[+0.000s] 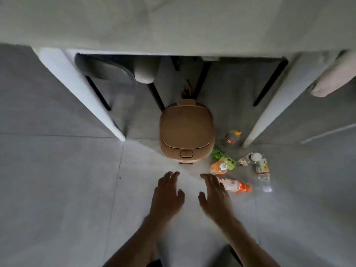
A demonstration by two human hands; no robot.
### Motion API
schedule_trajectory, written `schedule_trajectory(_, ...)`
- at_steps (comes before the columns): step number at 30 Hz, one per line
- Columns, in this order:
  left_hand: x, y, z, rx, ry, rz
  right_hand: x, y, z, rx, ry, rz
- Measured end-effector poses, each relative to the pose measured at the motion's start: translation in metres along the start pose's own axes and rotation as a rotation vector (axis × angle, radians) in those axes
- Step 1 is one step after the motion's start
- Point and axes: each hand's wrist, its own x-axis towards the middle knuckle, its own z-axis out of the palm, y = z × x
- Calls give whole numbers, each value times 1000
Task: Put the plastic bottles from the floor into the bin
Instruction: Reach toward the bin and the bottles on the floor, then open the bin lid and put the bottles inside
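A tan bin (186,132) with its lid closed stands on the floor under a table. Right of it lie several plastic bottles: an orange one standing with a white cap (219,167), a pink-labelled one with an orange cap (234,185) lying on its side, a green-labelled one (223,158), a clear one with a yellow cap (232,137) and a clear one with a white cap (260,166). My left hand (166,195) hovers, fingers spread and holding nothing, in front of the bin. My right hand (214,195), also spread and holding nothing, is just left of the pink-labelled bottle.
A white table (173,26) spans the top, its white legs (81,91) slanting down on both sides of the bin. Chairs with black legs (154,95) stand under it. A small carton (243,162) lies among the bottles. Grey floor tiles (57,189) surround my arms.
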Motion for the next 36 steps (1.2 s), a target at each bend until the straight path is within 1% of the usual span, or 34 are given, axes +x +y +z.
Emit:
schedule_trajectory(2,44,-16,32,58,151,91,44,16,33,-132,194,-127)
schedule_trajectory(4,93,-37,63,177,320,311,90,34,58,-261,338,-273)
schedule_trajectory(6,116,-60,87,238,332,473,117,51,82,-346,380,-393)
schedule_trajectory(7,124,-71,94,299,375,539,127,61,90,-407,449,-453)
schedule_trajectory(9,149,-84,97,390,498,670,153,76,99,-515,584,-565)
schedule_trajectory(12,171,-88,88,391,658,863,172,85,104,-559,736,-674)
schedule_trajectory(14,183,-91,89,397,763,979,181,93,102,-579,837,-778)
schedule_trajectory(17,193,-102,97,428,834,1072,191,102,105,-557,940,-882)
schedule_trajectory(20,194,-106,88,553,820,1110,195,101,106,-510,1003,-930)
schedule_trajectory(22,193,-104,79,606,826,1100,196,99,99,-538,1013,-967)
schedule_trajectory(24,186,-94,76,631,815,1077,188,101,89,-559,978,-988)
schedule_trajectory(26,181,-80,76,624,835,1085,180,108,80,-476,915,-935)
schedule_trajectory(28,175,-60,86,602,805,1137,171,126,79,-353,880,-784)
schedule_trajectory(29,172,-49,93,597,757,1184,168,136,80,-288,870,-690)
schedule_trajectory(31,170,-25,116,621,607,1324,165,165,83,-157,853,-513)
schedule_trajectory(33,174,-1,149,703,454,1435,164,194,89,-54,823,-382)
schedule_trajectory(34,179,9,164,743,394,1441,162,204,94,-9,807,-338)
schedule_trajectory(35,182,20,177,778,346,1389,159,211,99,33,797,-291)
schedule_trajectory(36,184,30,189,813,296,1289,156,220,107,71,780,-228)
